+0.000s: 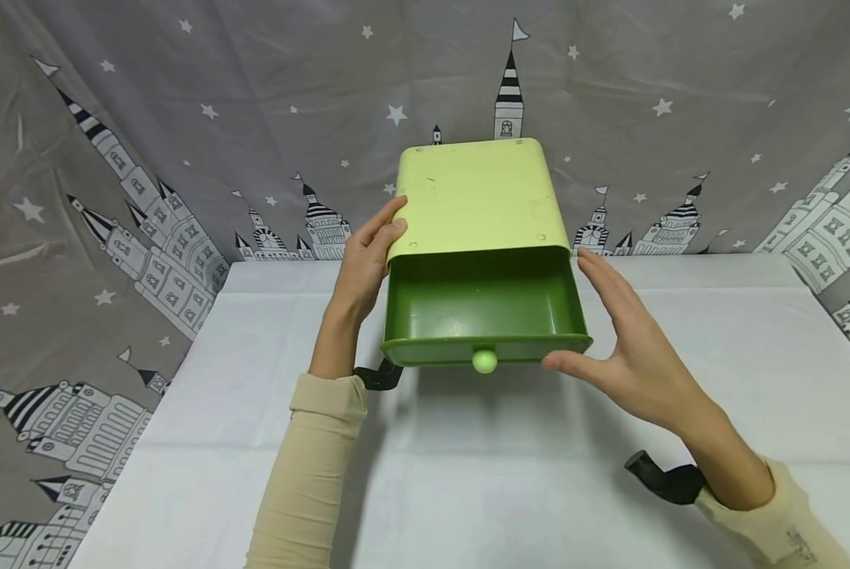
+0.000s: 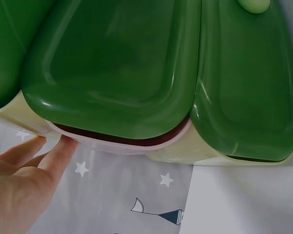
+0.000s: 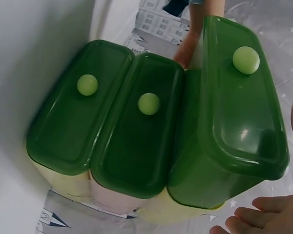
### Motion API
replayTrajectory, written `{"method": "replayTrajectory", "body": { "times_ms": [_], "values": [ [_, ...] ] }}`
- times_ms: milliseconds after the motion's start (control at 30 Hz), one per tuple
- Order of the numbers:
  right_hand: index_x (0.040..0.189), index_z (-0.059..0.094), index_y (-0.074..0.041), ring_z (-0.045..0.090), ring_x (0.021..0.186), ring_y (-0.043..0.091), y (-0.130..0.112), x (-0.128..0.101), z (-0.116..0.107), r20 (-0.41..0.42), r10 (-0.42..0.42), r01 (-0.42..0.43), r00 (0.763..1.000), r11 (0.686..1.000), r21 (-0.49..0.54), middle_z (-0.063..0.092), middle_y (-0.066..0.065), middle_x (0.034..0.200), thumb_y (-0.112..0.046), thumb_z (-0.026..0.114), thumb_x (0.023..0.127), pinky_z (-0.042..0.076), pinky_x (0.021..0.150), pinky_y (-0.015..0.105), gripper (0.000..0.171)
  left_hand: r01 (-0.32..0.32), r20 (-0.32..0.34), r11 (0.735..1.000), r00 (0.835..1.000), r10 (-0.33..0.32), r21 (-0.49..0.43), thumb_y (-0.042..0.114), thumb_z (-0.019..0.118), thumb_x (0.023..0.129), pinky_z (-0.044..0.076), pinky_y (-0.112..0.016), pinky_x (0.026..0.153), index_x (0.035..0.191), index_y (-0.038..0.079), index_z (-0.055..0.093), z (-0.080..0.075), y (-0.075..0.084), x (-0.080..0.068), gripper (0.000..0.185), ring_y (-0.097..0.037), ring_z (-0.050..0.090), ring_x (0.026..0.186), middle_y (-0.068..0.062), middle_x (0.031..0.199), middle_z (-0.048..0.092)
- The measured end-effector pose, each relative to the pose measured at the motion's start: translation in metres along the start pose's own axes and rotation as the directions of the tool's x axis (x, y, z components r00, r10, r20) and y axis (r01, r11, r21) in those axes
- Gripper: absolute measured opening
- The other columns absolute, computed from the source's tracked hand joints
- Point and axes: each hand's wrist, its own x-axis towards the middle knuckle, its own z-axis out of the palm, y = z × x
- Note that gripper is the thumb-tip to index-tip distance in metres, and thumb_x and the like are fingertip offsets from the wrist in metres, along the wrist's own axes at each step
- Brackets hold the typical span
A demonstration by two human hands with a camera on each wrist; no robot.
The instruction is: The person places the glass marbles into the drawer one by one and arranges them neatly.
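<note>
A small stacked drawer unit [image 1: 478, 194] has pale yellow and pink casings. Its top green drawer [image 1: 482, 300] is pulled out, and nothing shows inside. A round light-green knob [image 1: 484, 361] sits on that drawer's front. On the unit's left side rests my left hand [image 1: 364, 265], its fingers [image 2: 58, 158] lying against the casing in the left wrist view. My right hand [image 1: 638, 367] is spread beside the drawer's right side, thumb near the front corner. In the right wrist view its fingers [image 3: 263, 214] stand apart from the drawer.
The unit's middle drawer [image 3: 136, 131] and bottom drawer [image 3: 78, 112] are pushed in. Beneath lies a white tabletop [image 1: 482, 490]. A grey curtain [image 1: 290, 95] with printed castles and stars hangs close behind and at the sides. Black camera mounts [image 1: 670, 478] stick out at both wrists.
</note>
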Motion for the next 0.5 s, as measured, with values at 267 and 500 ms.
{"method": "replayTrajectory", "body": {
  "times_ms": [267,500],
  "values": [
    [0.16,0.014,-0.012,0.013,0.148,0.025,0.015,0.006,0.005,0.023,0.082,-0.083,0.996,0.996,0.019,0.015,0.007,0.162,-0.015,0.089,0.074,0.018,0.113,0.059,0.115,0.011,-0.004,0.999,1.0,-0.011,0.033,0.022,0.055,0.102,0.043,-0.018,0.06,0.145,0.018,0.053,0.0,-0.002,0.002,0.043,-0.006,0.052,0.07,-0.01,0.131,0.057],
    [0.159,0.017,-0.008,0.022,0.146,0.027,0.022,0.017,0.008,-0.052,0.093,-0.092,0.994,0.996,0.013,0.018,0.008,0.162,-0.014,0.088,0.075,0.023,0.114,0.05,0.109,0.027,-0.009,1.0,1.0,-0.027,0.009,0.021,0.055,0.102,0.049,-0.021,0.068,0.145,0.019,0.054,-0.001,0.0,0.002,0.043,-0.009,0.058,0.081,-0.008,0.138,0.054]
  ]
}}
